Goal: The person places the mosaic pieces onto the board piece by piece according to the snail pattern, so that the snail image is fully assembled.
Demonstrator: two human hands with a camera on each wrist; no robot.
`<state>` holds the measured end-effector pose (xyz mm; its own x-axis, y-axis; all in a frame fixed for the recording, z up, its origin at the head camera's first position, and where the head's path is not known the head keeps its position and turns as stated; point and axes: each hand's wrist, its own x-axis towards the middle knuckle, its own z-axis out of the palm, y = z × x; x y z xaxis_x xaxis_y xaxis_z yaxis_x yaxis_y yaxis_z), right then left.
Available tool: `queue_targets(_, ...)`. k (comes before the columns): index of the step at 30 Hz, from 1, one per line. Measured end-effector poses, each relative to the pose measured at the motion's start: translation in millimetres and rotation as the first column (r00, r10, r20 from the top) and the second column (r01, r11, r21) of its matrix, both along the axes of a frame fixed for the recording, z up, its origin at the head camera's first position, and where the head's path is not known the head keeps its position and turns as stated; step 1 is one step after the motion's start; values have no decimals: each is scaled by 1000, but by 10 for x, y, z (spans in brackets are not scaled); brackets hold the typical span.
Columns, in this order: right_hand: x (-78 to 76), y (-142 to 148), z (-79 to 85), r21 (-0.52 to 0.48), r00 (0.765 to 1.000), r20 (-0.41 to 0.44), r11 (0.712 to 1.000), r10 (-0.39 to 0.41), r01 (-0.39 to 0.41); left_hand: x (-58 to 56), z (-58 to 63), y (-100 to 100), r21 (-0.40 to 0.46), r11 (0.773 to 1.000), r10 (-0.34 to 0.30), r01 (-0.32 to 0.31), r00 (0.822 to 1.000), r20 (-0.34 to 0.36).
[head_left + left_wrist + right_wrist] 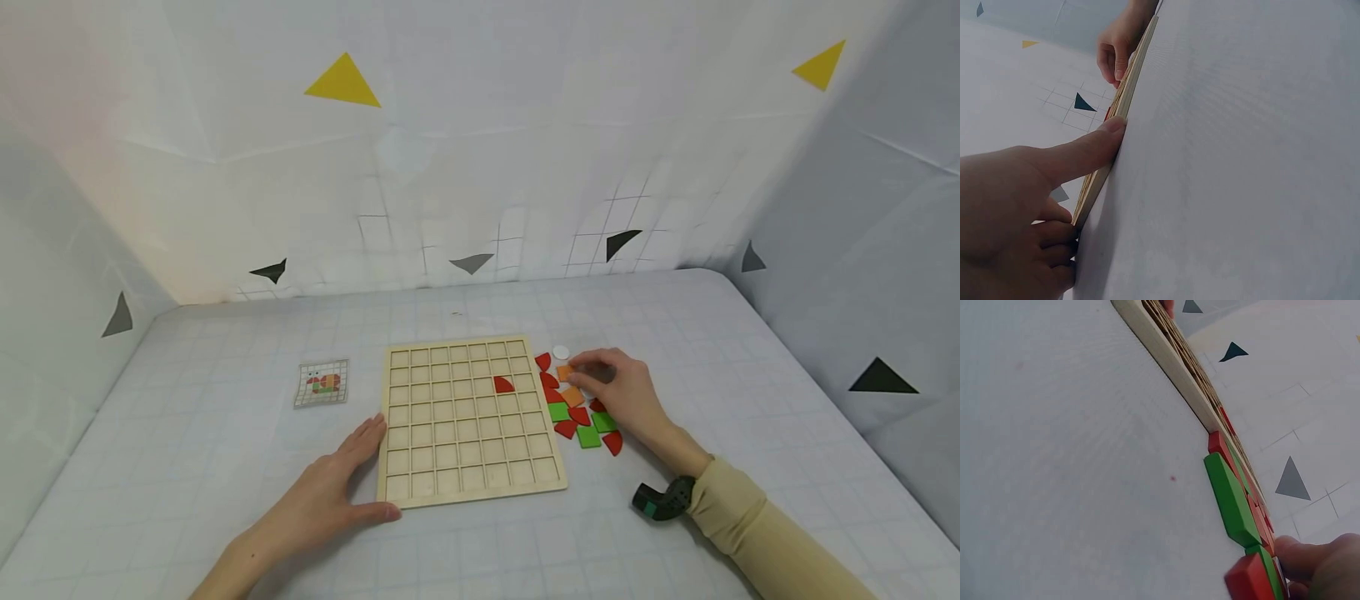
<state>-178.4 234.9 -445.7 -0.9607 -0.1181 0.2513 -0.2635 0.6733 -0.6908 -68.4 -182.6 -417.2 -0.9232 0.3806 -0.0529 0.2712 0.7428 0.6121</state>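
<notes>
A wooden grid board (447,457) lies flat on the table, one red quarter-circle tile (503,384) in a cell toward its upper right. My left hand (333,483) rests at the board's near left corner, fingers along the left side and thumb (1088,153) against the near edge. Beyond the board's right side, my right hand (621,392) pinches an orange square tile (563,373) between thumb and fingertips. Around it lie another orange square (573,397), several green squares (588,437), several red quarter-circles (612,442) and white round tiles (561,352).
A small pattern card (322,382) with a coloured picture on a grid lies left of the board. The white table (480,558) is bounded by white sheets at the back (480,150) and sides. A dark wrist device (663,498) sits by the right sleeve.
</notes>
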Motion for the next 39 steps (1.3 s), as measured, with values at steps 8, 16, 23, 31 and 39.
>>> queue_targets(8, -4, 8, -2, 0, 999, -14, 1000, -30, 30, 3, -4, 3, -1, 1000, 3, -3, 1000, 4)
queue_targets(16, -7, -4, -2, 18, 999, -31, 999, -31, 31, 3, 3, 6, -7, 1000, 6, -6, 1000, 14)
queue_targets(23, -7, -4, -3, 14, 998, -64, 1000, -20, 21, 2, 5, 4, -6, 1000, 2, -2, 1000, 12)
queue_targets(31, -14, -22, 7, 34, 991, -131, 999, -14, 19, 1, 18, -5, -3, 1000, 6, -6, 1000, -5)
queue_targets(39, 19, -35, 32, 44, 989, -150, 999, -13, 20, -2, -3, -7, -1, 1000, 3, -3, 1000, 9)
